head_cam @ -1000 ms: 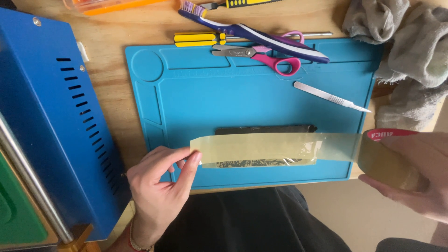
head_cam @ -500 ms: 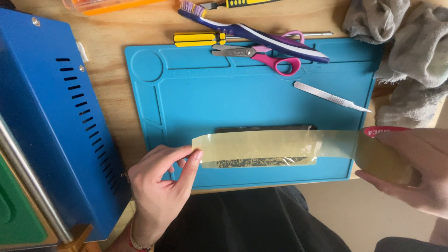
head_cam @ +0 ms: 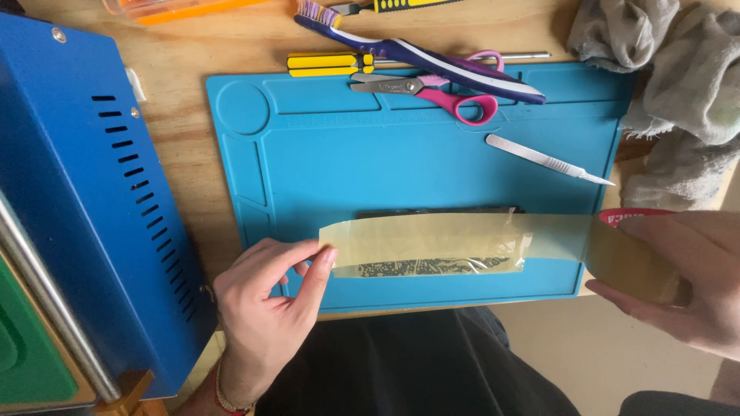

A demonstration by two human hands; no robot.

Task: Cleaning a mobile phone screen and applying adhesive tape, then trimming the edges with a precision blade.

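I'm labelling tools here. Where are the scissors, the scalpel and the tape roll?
scissors [head_cam: 472,108]: head view, on a pink handle loop.
scalpel [head_cam: 532,156]: head view, mid-handle.
tape roll [head_cam: 628,266]: head view, on its side, in the right hand.

left hand [head_cam: 266,312]: bare, no glove, no ring to be seen; nails short and plain, the nail nearest the fingertip end rounded.
left wrist: a thin bracelet [head_cam: 225,397] just below the hand, red cord with a paler strand beside it, wrapped close round the wrist.
left forearm: bare where it shows below the bracelet, no sleeve in view.
right hand [head_cam: 686,277]: bare, no glove, no ring or watch to be seen; cut off by the frame edge.
lap: dark, almost black cloth [head_cam: 401,366] between and below the two hands, smooth, with soft folds.
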